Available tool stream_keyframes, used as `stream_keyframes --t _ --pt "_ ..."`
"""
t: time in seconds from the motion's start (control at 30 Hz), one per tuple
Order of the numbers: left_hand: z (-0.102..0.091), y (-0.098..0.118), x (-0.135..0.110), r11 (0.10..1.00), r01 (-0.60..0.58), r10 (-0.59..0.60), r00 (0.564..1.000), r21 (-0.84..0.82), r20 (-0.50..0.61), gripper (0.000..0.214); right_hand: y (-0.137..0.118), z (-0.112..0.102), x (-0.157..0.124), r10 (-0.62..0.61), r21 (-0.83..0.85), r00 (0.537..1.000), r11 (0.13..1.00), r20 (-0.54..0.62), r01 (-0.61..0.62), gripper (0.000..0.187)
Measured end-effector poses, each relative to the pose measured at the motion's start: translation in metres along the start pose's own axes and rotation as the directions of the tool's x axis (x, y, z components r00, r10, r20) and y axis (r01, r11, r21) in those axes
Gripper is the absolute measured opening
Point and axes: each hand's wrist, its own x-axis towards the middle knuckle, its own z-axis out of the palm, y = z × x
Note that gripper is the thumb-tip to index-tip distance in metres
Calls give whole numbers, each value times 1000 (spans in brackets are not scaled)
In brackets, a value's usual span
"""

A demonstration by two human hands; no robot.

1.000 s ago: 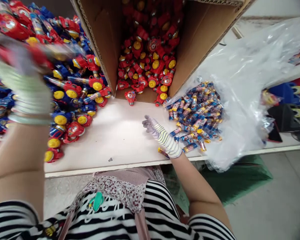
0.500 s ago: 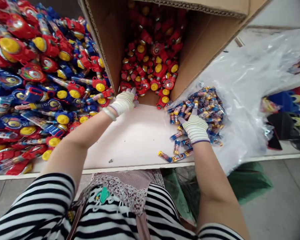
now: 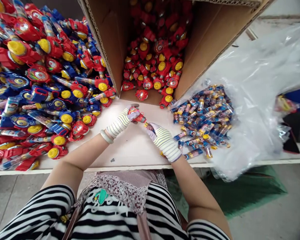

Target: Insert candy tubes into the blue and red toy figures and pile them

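Far left, a big heap of red and blue plastic toys runs almost to the front edge of the pale table: glossy moulded bodies, round yellow caps and slim tubes, all jumbled together. Now to the middle! The left hand, in a striped knit glove, is closed around the head of a red toy. The right hand, gloved the same, grips the toy's narrow tube end, its fingertips pinched on tight. The toy is held between the hands, just in front of the cardboard box, with pale tabletop showing between them and the front edge. A pale bangle sits on the left wrist. The box has raw corrugated edges, and its open side shows a packed mass of red toys. Moving right, a pile of small printed tubes lies just beside the right hand, spread over a crinkly clear plastic bag that drapes past the table's edge.
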Motion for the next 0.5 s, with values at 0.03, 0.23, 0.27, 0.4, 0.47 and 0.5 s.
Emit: stream_keyframes --t 0.03,0.23,0.27,0.4,0.47,0.5 --pt "1 3 -5 1000 -19 19 1000 15 -3 55 -7 2 2 20 -43 1000 999 -12 -21 42" --pt "-5 20 -13 987 -34 22 997 157 80 46 -23 -5 -1 9 -226 1000 974 27 -2 45" --pt "-5 20 -14 986 -38 22 995 164 97 45 -23 -7 -3 -1 -214 999 977 38 9 45" --pt "-3 19 -23 996 -61 51 988 64 147 47 -21 -4 -9 -26 160 1000 987 -6 27 47" --pt "-1 19 -29 987 -125 111 985 104 129 46 -19 0 -12 4 423 996 905 88 -41 53" --pt "0 20 -32 974 -164 147 982 155 119 45 -18 2 -13 15 504 988 859 156 -92 57"
